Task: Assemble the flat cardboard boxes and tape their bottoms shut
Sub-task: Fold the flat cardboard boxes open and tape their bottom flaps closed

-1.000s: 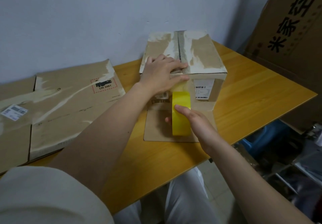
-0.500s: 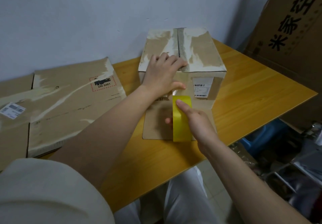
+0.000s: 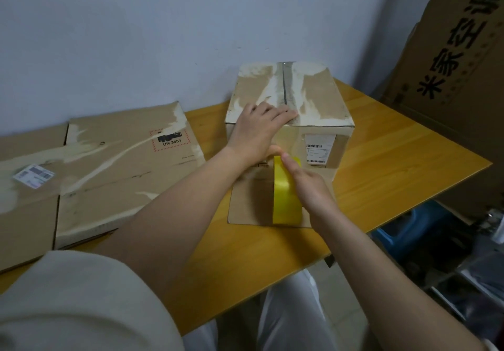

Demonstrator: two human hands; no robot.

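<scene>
Your left hand [image 3: 259,129] presses flat on the standing box [image 3: 313,96] (seam half taped); your right hand [image 3: 308,187] grips the yellow tape roll [image 3: 286,200] at its front; the flat boxes [image 3: 109,170] beside it wait unassembled.

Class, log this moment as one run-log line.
left hand: presses brown cardboard box top | right hand: grips yellow tape roll | tape: at box front | stage: taping
</scene>
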